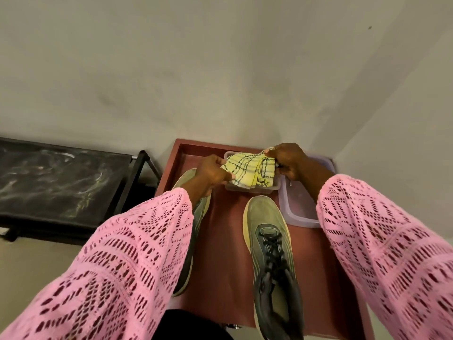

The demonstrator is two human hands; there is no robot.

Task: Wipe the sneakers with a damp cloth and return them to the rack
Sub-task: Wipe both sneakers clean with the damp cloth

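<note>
Head view: both hands pinch a yellow cloth (247, 171) stretched between them, the left hand (212, 173) gripping its near-left edge, the right hand (290, 161) clamped on the far-right corner, above a small clear tub (252, 188). A lavender basin (300, 214) sits just beside it on the red table (220, 241). Two olive sneakers lie toe-forward: the right sneaker (269, 253) in plain view, the left sneaker (196, 217) partly under a pink sleeve (127, 266). A black rack (61, 182) stands at left. Likely risk: a sodden cloth drips onto the table, or a sleeve catches the tub.
</note>
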